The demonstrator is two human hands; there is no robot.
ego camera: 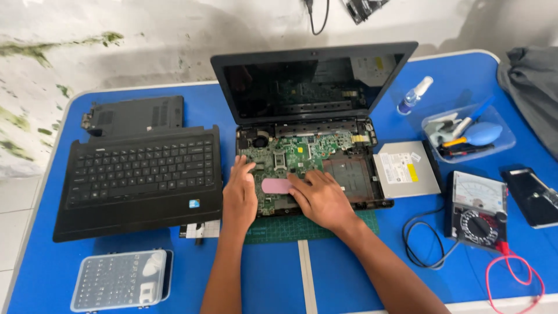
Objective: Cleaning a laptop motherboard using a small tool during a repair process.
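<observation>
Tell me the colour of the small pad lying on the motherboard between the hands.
Pink. The pad shows best in the head view, on the green motherboard.

I see a bright blue table (349,279) across the frame. At centre, a green motherboard (290,154) sits in a black laptop base (360,200), with a pink pad (276,185) on it. The keyboard cover (139,174) at left is black. The multimeter (476,209) at right has a red lead (517,273). The cutting mat (290,228) is dark green.
</observation>
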